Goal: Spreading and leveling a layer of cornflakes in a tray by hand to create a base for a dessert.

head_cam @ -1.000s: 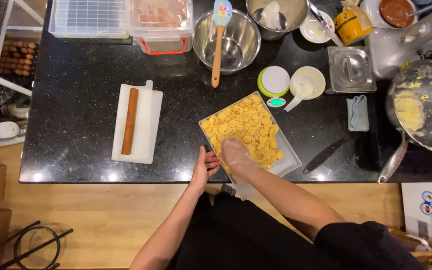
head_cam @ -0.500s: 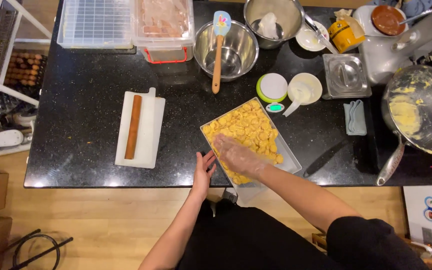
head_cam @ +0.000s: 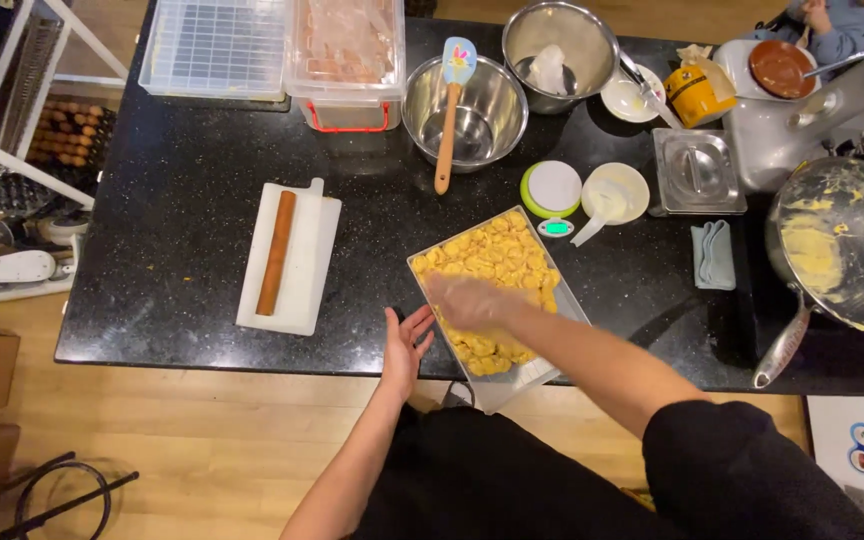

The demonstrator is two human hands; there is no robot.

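A rectangular metal tray point(head_cam: 564, 305) sits at the front edge of the black stone counter, filled with several small yellow dough pieces point(head_cam: 497, 260). My right hand point(head_cam: 467, 300), in a thin clear glove, hovers low over the pieces near the tray's left side, blurred; what its fingers hold cannot be made out. My left hand point(head_cam: 404, 345) rests bare and open with fingers spread on the counter just left of the tray's near corner, holding nothing.
A white board point(head_cam: 307, 265) with a wooden rolling pin point(head_cam: 275, 252) lies to the left. Behind are a steel bowl point(head_cam: 482, 105) with a spatula point(head_cam: 449, 110), a small green scale point(head_cam: 550, 190), plastic containers point(head_cam: 347, 50), and a big batter-smeared bowl point(head_cam: 842, 240) at right.
My right hand has slid left and up across the tray, from its near middle to its left side. My left hand stayed beside the tray's corner.
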